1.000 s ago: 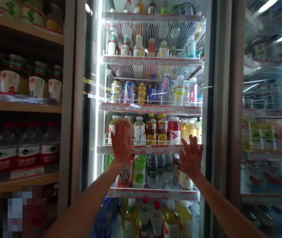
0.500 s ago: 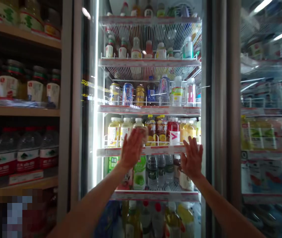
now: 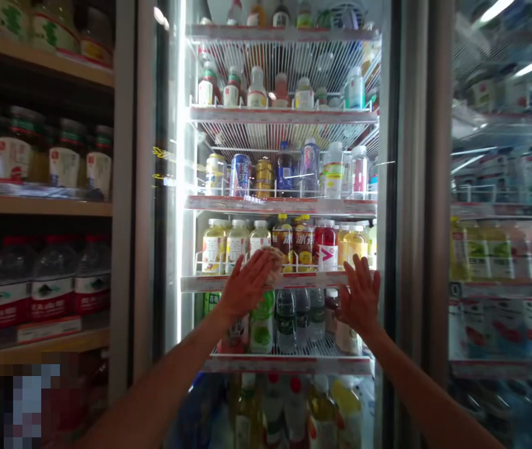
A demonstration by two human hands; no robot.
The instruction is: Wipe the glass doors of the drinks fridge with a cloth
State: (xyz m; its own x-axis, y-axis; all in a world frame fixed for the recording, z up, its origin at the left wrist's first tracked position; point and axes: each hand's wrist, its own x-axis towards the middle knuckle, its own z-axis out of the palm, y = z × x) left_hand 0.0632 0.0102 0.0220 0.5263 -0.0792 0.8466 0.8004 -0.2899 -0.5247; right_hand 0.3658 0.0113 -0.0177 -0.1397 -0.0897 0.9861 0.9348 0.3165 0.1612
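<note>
A closed glass door [image 3: 167,249] stands before me, with reflections on it and lit drink shelves behind. My left hand [image 3: 247,284] presses a crumpled light-coloured cloth [image 3: 272,264] against the glass, fingers stretched towards the upper right. The cloth shows past my fingertips, in front of the bottle row; the rest lies hidden under the hand. To the right, my right hand [image 3: 360,296] lies with fingers spread against the same glass, holding nothing. Behind the hands are tea bottles [image 3: 282,240], a red drink bottle [image 3: 325,246] and clear water bottles [image 3: 287,321].
Open wooden shelves [image 3: 36,204] on the left hold jars [image 3: 12,143] and red-labelled water bottles [image 3: 53,284]. A metal door frame [image 3: 418,218] borders the glass on the right. Beyond it, another glass-fronted cooler [image 3: 509,287] holds more drinks. A pixelated patch covers the lower left.
My left hand has tilted to the right, and its cloth has shifted slightly right and down across the glass. The right hand stays nearly in place. The view has shifted slightly.
</note>
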